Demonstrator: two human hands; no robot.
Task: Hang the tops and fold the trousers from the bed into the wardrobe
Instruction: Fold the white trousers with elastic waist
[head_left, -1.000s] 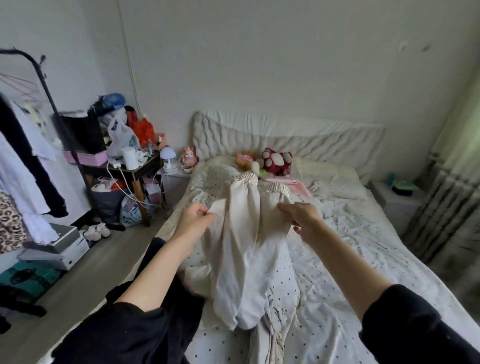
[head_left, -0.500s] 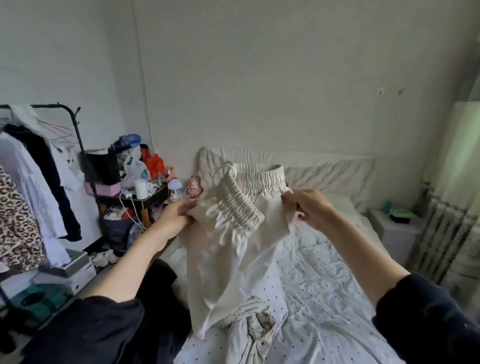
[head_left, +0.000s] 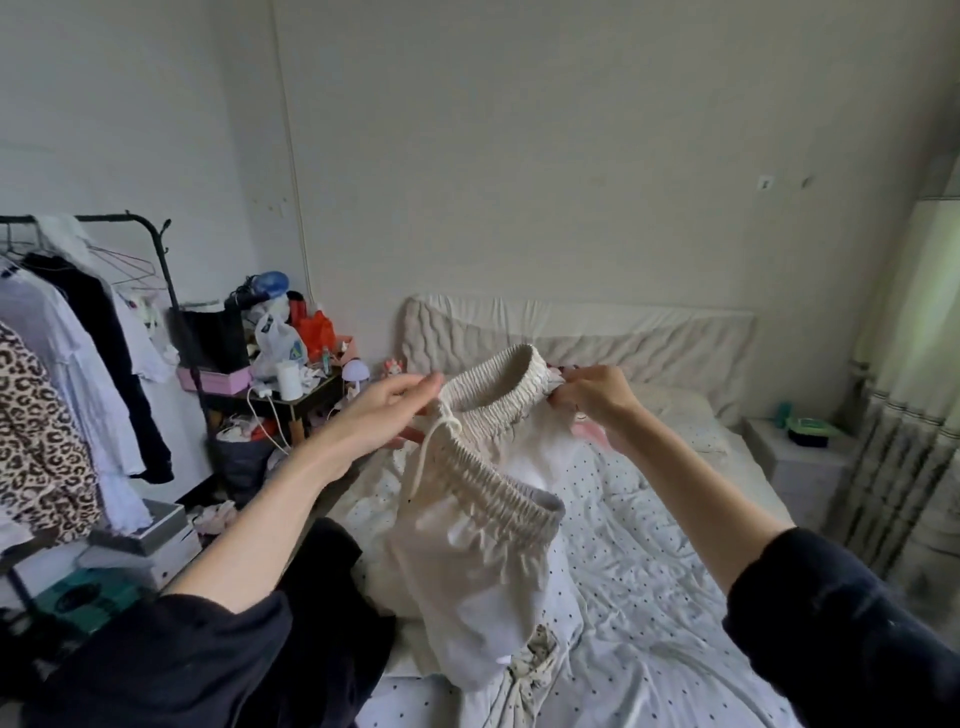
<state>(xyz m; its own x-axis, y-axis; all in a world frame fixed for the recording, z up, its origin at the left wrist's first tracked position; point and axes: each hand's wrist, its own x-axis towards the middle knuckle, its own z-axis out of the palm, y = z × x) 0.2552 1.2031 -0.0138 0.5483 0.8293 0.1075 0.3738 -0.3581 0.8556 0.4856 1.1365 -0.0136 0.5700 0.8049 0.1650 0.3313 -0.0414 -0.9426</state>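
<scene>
Both hands (head_left: 387, 415) (head_left: 592, 397) pinching trousers (head_left: 467, 561) at elastic waistband (head_left: 498, 410); soft, light cloth hanging limp below grip; hold waistband ends.

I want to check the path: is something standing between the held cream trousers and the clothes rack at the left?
Nothing visible blocks it. Both hands, left hand and right hand, hold the cream trousers above the bed; open air reaches the clothes rack.

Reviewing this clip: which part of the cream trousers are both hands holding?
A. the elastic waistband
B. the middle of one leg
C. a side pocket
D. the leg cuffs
A: the left hand and right hand pinch opposite sides of the gathered elastic waistband of the cream trousers, the legs hanging down toward the bed.
</scene>
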